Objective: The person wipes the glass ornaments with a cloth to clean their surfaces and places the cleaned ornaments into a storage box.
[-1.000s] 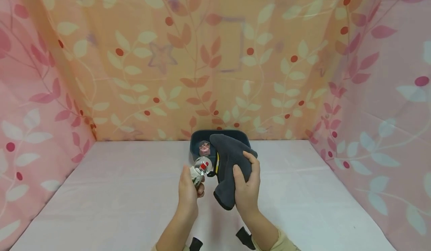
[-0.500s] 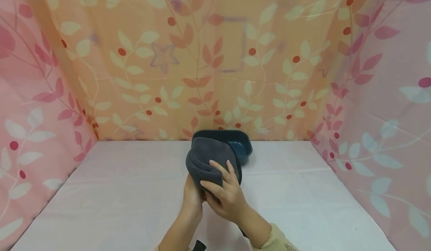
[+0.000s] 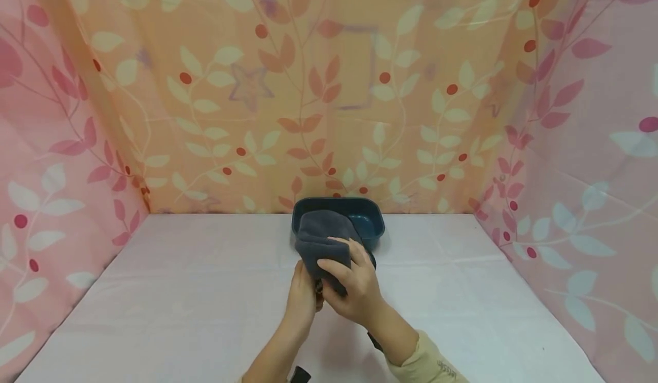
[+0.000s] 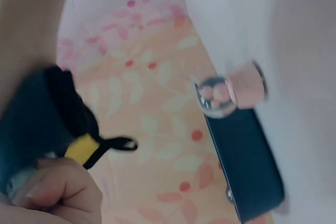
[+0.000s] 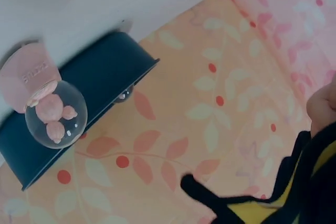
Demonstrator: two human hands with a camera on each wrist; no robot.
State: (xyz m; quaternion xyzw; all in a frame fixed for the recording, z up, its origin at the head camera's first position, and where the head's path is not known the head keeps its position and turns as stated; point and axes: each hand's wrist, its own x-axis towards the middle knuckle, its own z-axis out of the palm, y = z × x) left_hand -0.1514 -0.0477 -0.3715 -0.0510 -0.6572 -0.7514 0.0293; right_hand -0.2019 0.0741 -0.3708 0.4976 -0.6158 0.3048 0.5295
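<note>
My left hand grips a snow globe, mostly covered by a dark grey cloth in the head view. In the left wrist view, a pale bit of the snow globe shows beside the curled fingers. My right hand holds the grey cloth wrapped over the globe, thumb and fingers pressing its folds. Black edging, a yellow tag and a black loop hang from the cloth.
Behind the hands stands a dark blue tray near the floral back curtain. A pink snow globe is in front of it, hidden in the head view. Another clear dome peeks over the tray's rim. White cloth covers the table.
The cloth, earlier held beside the snow globe on the right, has been brought left over it. In the last half second both hands and cloth have shifted slightly right.
</note>
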